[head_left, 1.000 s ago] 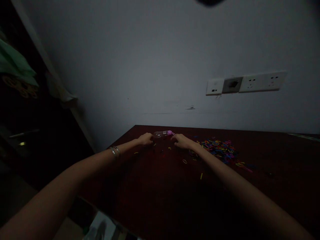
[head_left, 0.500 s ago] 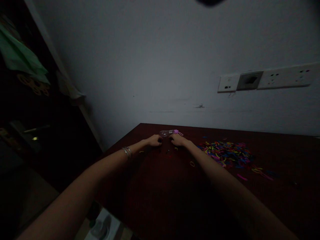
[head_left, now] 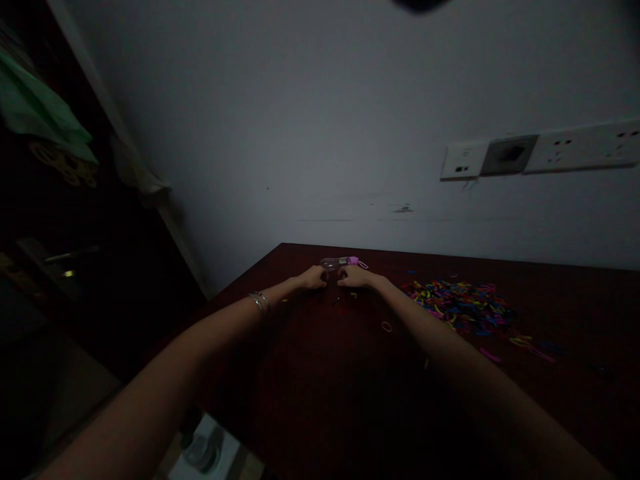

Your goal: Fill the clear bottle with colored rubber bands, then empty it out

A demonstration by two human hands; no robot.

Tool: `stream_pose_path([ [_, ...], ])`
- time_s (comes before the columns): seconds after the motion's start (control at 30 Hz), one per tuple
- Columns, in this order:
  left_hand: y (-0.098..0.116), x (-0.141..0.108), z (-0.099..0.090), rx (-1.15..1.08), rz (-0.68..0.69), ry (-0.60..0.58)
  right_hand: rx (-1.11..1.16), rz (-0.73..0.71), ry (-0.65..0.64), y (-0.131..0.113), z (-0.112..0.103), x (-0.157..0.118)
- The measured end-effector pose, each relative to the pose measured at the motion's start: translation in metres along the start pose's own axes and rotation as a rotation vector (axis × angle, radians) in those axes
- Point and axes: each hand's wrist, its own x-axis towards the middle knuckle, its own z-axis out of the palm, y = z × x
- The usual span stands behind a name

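Observation:
On the dark red-brown table point(head_left: 310, 373), my left hand point(head_left: 313, 277) has its fingers curled closed, just in front of a clear bottle point(head_left: 331, 264) with a pink cap and loop. A narrow gap separates it from my right hand point(head_left: 351, 275), whose fingers are bent together in a pinch near the capped end. Whatever either hand holds is too small and dark to make out. Close by lie a small yellow band point(head_left: 353, 295) and a tiny dark item point(head_left: 337, 301). A pale elastic ring point(head_left: 386, 327) rests nearer to me, left of my right forearm.
A pile of colourful elastic bands point(head_left: 463, 303) spreads beyond my right forearm, with a pink band point(head_left: 490, 355) in front of it. Behind the table rises a pale wall with sockets point(head_left: 465, 160). Below the left edge stands a clear container point(head_left: 200, 453) on a white surface.
My two hands have come slightly closer together, in front of the bottle. The view has shifted a little. The bottle and the pile of bands look unmoved.

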Motion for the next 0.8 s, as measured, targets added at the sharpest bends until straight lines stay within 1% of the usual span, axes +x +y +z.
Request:
stream_pose_path([
  [0.2, 0.001, 0.002, 0.001, -0.042, 0.003, -0.004, 0.112, 0.073, -0.159, -0.001, -0.007, -0.009],
  [0.3, -0.001, 0.002, 0.002, -0.048, 0.021, 0.02, 0.083, 0.068, -0.182, -0.004, -0.008, -0.014],
  [0.43, -0.003, 0.001, 0.003, -0.102, 0.005, 0.006, 0.033, 0.045, -0.174, -0.007, -0.007, -0.022],
  [0.57, -0.008, 0.0, 0.006, -0.161, -0.008, 0.032, 0.008, 0.047, -0.151, -0.01, -0.006, -0.031],
  [0.63, -0.007, 0.0, 0.005, -0.209, -0.009, 0.041, 0.014, 0.046, -0.133, -0.011, -0.007, -0.037],
  [0.7, 0.0, -0.001, 0.003, -0.263, -0.017, 0.051, 0.034, 0.044, -0.105, -0.009, -0.011, -0.045],
  [0.8, 0.022, 0.002, 0.001, -0.361, -0.028, 0.072, 0.082, 0.068, -0.026, 0.002, -0.024, -0.063],
])
